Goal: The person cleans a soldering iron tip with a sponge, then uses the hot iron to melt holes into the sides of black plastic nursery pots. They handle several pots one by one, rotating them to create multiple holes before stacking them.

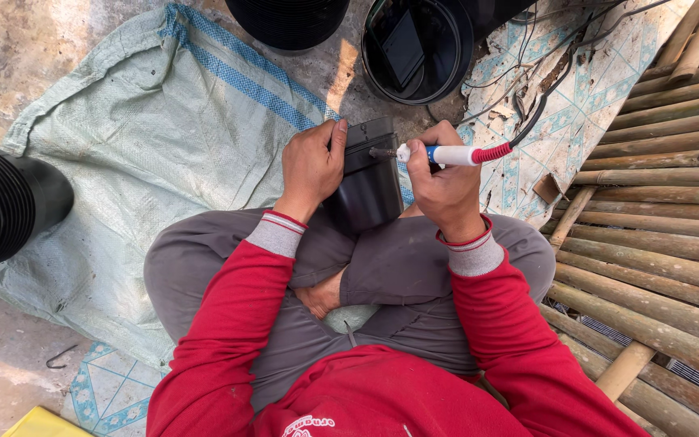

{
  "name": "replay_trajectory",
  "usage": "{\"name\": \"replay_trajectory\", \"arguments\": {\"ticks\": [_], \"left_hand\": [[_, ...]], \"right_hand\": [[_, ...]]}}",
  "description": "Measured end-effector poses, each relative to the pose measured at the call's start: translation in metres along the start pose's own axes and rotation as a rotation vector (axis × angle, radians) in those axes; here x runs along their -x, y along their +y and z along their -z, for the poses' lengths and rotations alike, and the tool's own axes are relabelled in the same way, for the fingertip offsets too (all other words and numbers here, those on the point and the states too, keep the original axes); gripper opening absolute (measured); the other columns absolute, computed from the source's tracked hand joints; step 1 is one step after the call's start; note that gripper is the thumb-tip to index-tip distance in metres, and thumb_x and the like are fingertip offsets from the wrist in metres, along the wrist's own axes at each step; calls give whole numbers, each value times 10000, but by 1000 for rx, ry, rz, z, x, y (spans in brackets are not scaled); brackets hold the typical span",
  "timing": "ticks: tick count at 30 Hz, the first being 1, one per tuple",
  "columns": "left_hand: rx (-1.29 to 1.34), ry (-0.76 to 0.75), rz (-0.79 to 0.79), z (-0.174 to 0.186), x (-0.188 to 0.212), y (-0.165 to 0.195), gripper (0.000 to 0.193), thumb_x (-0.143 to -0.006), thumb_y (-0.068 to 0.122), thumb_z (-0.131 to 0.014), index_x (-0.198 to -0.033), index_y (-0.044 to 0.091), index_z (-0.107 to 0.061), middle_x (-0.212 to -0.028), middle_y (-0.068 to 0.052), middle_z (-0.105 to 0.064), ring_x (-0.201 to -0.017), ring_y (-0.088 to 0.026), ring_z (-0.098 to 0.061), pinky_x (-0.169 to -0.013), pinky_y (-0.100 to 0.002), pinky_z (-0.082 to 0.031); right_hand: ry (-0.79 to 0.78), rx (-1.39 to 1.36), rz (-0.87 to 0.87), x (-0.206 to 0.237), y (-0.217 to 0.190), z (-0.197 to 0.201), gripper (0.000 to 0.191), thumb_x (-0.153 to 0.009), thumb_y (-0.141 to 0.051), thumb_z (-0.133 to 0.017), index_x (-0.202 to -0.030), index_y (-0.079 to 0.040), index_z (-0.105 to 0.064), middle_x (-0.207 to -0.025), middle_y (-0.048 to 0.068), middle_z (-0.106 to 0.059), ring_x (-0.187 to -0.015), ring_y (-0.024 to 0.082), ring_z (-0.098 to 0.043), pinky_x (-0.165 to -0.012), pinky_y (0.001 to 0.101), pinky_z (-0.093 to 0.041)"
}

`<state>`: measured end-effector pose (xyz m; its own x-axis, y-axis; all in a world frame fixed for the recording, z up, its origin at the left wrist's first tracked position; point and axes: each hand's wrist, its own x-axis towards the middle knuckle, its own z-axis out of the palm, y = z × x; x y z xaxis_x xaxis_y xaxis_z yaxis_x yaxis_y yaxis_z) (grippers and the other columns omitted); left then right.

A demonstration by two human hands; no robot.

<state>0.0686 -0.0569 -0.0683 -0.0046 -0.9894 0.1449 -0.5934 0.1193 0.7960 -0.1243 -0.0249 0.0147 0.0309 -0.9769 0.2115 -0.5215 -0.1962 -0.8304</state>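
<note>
I sit cross-legged in grey trousers and red sleeves. My left hand (311, 167) grips the left side of a small black plastic pot (368, 190) held upright over my knees. My right hand (444, 186) holds a soldering iron (456, 154) with a white, blue and red handle. Its metal tip points left and touches the pot's upper rim. A dark cable runs from the iron's handle up to the right.
A pale green woven sack (147, 137) covers the concrete floor. A stack of ribbed black pots (2, 202) lies at left, another stack (289, 20) stands at top, beside a black bucket (414, 48). A bamboo slat platform (665, 218) fills the right side.
</note>
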Motion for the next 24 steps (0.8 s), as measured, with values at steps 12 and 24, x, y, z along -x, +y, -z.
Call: {"name": "replay_trajectory", "arguments": {"ticks": [12, 24], "left_hand": [[1032, -99, 121, 16, 1, -34, 436, -1197, 289, -460, -947, -32, -618, -827, -112, -589, -753, -191, -558, -736, -359, -468], [879, -68, -259, 50, 11, 21, 685, -1165, 548, -193, -1309, 5, -585, -1369, -175, -610, -1358, -284, -565, -1245, -426, -374]], "right_hand": [[396, -770, -130, -16, 18, 32, 219, -1108, -215, -514, -1152, -16, -594, -964, 131, -688, -798, 210, -706, -804, 356, -610], [381, -638, -262, -4, 14, 18, 234, -1103, -211, -510, -1131, -1, -609, -764, 64, -637, -563, 84, -518, -496, 213, -371]]}}
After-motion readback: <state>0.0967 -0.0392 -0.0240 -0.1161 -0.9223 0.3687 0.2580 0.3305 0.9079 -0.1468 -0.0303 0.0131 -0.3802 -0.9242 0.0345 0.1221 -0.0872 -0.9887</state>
